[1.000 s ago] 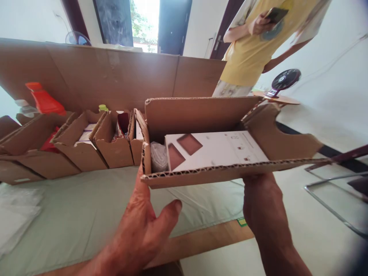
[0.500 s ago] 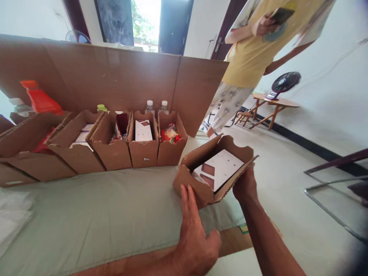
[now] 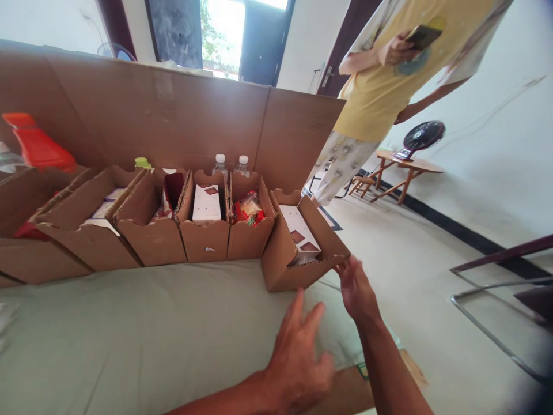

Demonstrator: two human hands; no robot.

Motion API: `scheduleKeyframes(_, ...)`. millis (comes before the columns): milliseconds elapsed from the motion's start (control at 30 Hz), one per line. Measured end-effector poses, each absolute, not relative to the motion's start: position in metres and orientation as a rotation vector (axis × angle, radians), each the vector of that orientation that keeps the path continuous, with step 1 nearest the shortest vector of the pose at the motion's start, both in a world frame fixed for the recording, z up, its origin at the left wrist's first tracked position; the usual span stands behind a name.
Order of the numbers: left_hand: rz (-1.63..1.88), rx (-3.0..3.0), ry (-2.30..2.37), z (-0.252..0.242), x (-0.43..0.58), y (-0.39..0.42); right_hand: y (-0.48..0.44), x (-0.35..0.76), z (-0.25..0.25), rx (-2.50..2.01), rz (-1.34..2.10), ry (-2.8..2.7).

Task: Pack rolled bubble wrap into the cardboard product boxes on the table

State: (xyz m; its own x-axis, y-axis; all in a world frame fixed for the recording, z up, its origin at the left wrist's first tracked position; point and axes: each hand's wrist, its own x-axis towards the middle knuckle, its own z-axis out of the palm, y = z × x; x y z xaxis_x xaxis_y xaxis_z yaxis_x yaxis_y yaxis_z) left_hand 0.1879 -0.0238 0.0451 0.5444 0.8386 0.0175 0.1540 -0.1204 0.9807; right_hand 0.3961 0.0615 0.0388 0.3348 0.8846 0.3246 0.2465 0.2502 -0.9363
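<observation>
At the right end of a row, a cardboard box (image 3: 283,274) with an open top stands slightly askew on the green cloth. It holds a white box (image 3: 298,227) with brown squares printed on it. My right hand (image 3: 356,288) has its fingers at the box's front right corner, gripping the edge. In front of the cardboard box, my left hand (image 3: 298,351) is off it, fingers spread and slightly blurred. Just left stands a similar cardboard box (image 3: 248,245) with red packets (image 3: 248,208). Beyond that, another cardboard box (image 3: 203,245) contains a white box (image 3: 206,202).
More cardboard boxes (image 3: 151,245) continue leftward. Behind them rise a cardboard panel (image 3: 194,115), clear bottles (image 3: 220,164) and an orange-red bottle (image 3: 41,144). A person (image 3: 367,109) holding a phone (image 3: 423,36) stands beyond. A fan (image 3: 423,135) sits on a small table (image 3: 415,164).
The tilted cardboard box has been set down at the row's right end and turned. My left hand has come off it; my right hand has shifted to its front corner.
</observation>
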Motion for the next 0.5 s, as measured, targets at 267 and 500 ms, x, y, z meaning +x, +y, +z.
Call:
scheduleKeyframes(267, 0.69, 1.842, 1.018, -0.02, 0.131, -0.05, 0.05, 0.362, 0.004, -1.438, 0.617, -1.33)
scheduleKeyframes(500, 0.917, 2.003, 1.042, -0.062, 0.079, -0.073, 0.122, 0.36, 0.02, -1.476, 0.527, -1.345)
